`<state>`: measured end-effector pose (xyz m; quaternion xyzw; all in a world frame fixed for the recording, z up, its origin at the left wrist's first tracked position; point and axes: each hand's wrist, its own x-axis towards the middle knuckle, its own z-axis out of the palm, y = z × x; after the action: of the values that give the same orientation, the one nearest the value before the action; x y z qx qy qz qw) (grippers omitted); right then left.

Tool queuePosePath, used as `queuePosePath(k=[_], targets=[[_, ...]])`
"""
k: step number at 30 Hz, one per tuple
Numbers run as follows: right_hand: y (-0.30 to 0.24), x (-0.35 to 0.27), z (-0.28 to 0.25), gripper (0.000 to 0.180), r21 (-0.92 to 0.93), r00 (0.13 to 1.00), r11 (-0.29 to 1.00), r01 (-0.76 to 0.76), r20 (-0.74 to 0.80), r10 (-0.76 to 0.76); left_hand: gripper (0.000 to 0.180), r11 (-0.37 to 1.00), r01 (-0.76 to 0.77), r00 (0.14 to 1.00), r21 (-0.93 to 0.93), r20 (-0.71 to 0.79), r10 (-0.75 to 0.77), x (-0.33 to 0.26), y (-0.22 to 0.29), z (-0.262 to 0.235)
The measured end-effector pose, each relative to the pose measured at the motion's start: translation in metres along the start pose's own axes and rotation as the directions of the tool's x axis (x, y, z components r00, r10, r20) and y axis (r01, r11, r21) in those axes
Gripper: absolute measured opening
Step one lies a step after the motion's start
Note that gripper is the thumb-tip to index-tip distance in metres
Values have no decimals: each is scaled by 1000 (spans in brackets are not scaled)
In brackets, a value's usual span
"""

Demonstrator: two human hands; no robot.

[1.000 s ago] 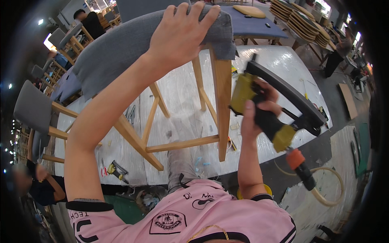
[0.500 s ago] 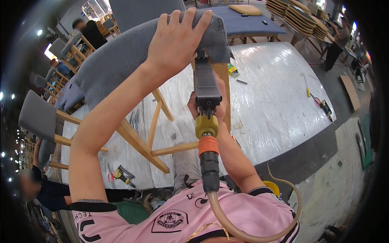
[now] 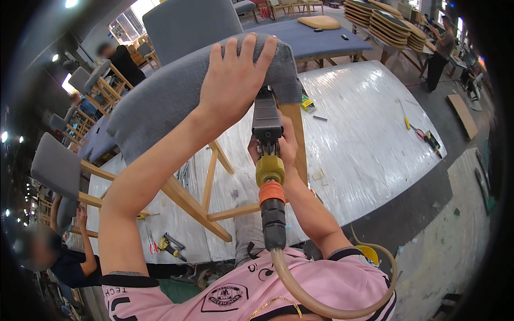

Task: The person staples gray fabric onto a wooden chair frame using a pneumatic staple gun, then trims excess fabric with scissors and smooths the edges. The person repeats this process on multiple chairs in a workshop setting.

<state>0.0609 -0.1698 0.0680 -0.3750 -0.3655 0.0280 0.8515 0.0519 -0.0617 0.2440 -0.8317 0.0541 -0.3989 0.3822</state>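
My left hand [image 3: 233, 80] lies over the grey upholstered part [image 3: 160, 101] of a wooden-legged chair, fingers spread on the fabric near its right corner. In my right hand [image 3: 288, 140], closed round its grip, is a black and yellow air staple gun [image 3: 267, 120]. Its nose points away from me and meets the underside of the fabric edge, just below my left fingers; the exact contact is hidden. A tan air hose [image 3: 300, 299] runs from the gun's orange and black coupling [image 3: 273, 214] back past my shirt. Below the padding, a wooden leg [image 3: 195, 206] slants toward me.
The chair is over a plastic-covered table [image 3: 369, 144]. On it lie a second staple gun [image 3: 170, 247], red-handled scissors [image 3: 152, 247], a yellow-handled screwdriver [image 3: 407, 122] and a small box [image 3: 307, 104]. A co-worker [image 3: 69, 257] is at the left beside another grey chair [image 3: 56, 166].
The chair, both hands and the staple gun sit slightly lower in view as my head tilts. The gun still meets the fabric edge. The co-worker's hand at left has come up into view.
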Motion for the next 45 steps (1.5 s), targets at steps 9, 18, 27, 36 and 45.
queuePosePath(k=[9,18,27,36,45], targets=[[11,-13,0,31,-138,997,990,7,-71,-17,103,991,64,993,-115,106,-52,2,-3,-4],[-5,-2,4,29,-135,999,990,40,-12,-42,79,989,21,999,-147,51,-13,2,-5,-3],[0,10,0,29,-292,986,943,158,-12,-168,108,990,52,996,-128,80,-42,6,-10,6],[-24,-48,-79,29,-403,889,881,248,-267,-373,100,821,274,883,-501,469,-8,37,-99,39],[90,-193,-361,43,348,182,737,-580,-826,534,101,827,248,871,-505,490,37,74,-123,84]])
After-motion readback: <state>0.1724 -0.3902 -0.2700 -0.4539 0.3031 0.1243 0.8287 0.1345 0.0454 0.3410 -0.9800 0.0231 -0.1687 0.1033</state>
